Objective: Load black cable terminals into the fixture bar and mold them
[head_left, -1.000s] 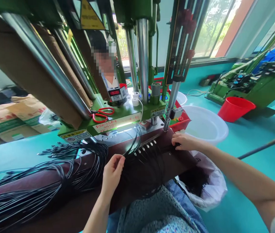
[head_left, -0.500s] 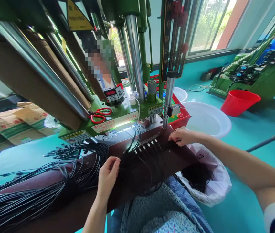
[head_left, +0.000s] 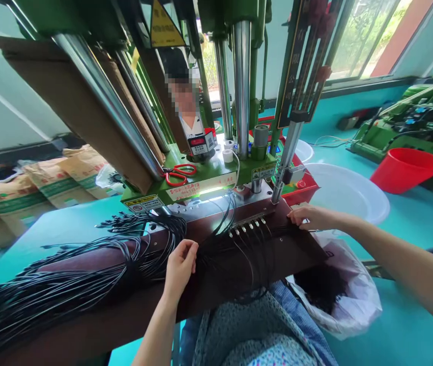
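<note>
Closed fingers of my left hand (head_left: pixel 181 264) are at the middle of the dark brown board (head_left: pixel 224 290), beside black cables (head_left: pixel 216 244); what they pinch is hidden. At the board's right end, my right hand (head_left: pixel 305 217) has its fingertips pressed together on a dark strand that looks like a black cable (head_left: pixel 280 231). Between the hands, a row of metal connectors (head_left: pixel 249 226) lies along a strip on the board, their cables curving toward my lap. Left of my left hand rests a large bundle of black cables (head_left: pixel 86 277).
Behind the board stands a green press (head_left: pixel 216 173) with steel columns and red-handled scissors (head_left: pixel 180 174) on its base. At right are a white bag (head_left: pixel 357 310) of black scraps, a white basin (head_left: pixel 353 195) and a red bucket (head_left: pixel 409 170). A person (head_left: pixel 191 119) is behind the press.
The view has swung left, so everything appears farther right. Both hands keep nearly the same places over the board, with the left fingers drawn in a little more.
</note>
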`<state>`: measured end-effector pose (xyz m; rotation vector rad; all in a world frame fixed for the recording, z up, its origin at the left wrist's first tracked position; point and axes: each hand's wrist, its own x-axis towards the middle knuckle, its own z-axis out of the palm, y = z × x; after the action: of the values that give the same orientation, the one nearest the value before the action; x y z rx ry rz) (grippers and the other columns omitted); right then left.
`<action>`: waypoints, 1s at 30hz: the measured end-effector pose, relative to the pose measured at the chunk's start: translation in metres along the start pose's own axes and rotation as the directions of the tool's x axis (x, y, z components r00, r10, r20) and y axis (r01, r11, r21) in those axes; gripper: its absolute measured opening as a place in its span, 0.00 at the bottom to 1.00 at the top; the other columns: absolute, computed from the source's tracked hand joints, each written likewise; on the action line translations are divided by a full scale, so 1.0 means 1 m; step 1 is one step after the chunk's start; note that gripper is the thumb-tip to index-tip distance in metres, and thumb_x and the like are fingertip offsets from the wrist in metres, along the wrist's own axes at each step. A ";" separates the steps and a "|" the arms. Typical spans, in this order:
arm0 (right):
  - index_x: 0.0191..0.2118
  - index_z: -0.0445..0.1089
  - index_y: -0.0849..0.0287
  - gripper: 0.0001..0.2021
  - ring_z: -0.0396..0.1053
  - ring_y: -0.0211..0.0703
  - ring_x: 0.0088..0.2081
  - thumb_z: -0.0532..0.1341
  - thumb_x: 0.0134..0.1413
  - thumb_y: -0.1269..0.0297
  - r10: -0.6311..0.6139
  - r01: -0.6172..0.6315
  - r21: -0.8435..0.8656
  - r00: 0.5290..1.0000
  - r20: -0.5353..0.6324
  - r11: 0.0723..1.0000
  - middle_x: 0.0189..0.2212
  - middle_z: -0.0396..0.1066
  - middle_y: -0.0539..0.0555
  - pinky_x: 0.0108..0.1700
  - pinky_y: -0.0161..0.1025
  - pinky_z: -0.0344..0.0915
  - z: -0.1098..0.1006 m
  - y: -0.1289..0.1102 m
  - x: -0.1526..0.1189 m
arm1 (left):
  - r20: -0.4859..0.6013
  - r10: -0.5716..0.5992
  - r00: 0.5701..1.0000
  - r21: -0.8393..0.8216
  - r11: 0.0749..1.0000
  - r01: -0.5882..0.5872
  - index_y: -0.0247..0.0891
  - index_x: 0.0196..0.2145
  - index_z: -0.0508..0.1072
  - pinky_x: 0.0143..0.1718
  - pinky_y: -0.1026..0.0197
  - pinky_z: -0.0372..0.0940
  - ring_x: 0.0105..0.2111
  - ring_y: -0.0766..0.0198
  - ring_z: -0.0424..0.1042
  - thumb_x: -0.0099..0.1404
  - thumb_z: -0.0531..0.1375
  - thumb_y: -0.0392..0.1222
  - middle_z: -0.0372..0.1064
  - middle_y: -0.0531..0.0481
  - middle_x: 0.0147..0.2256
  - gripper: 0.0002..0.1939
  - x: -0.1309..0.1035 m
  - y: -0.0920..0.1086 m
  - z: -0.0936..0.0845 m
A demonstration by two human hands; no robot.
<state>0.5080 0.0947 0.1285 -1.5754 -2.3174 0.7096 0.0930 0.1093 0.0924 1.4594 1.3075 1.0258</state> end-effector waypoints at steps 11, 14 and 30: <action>0.35 0.73 0.60 0.11 0.69 0.41 0.29 0.54 0.49 0.64 0.133 -0.137 0.098 0.990 0.054 0.986 0.27 0.73 0.51 0.32 0.35 0.64 -0.013 0.002 0.002 | 0.093 0.143 0.985 0.167 0.973 -0.157 0.38 0.28 0.67 0.21 0.68 0.54 0.20 0.70 0.59 0.58 0.55 0.48 0.59 0.56 0.21 0.11 0.026 0.028 0.014; 0.33 0.72 0.59 0.11 0.69 0.43 0.31 0.53 0.50 0.65 0.147 -0.143 0.042 0.982 -0.116 0.989 0.28 0.73 0.52 0.35 0.38 0.63 0.000 -0.014 0.002 | 0.054 0.163 0.985 0.185 0.968 -0.170 0.38 0.29 0.67 0.25 0.66 0.56 0.24 0.67 0.62 0.57 0.55 0.48 0.63 0.54 0.24 0.11 0.051 0.033 0.032; 0.35 0.67 0.54 0.09 0.69 0.48 0.38 0.50 0.54 0.65 -0.003 0.017 0.020 0.831 -0.556 1.000 0.33 0.72 0.54 0.42 0.46 0.64 0.057 -0.070 0.079 | 0.068 0.048 0.997 0.131 0.990 -0.056 0.38 0.24 0.65 0.27 0.65 0.57 0.23 0.66 0.66 0.61 0.49 0.48 0.65 0.53 0.20 0.14 0.098 0.003 0.077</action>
<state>0.3954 0.1319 0.1118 -1.5024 -1.8688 0.2185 0.1777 0.1993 0.0775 1.6214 1.3181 0.9317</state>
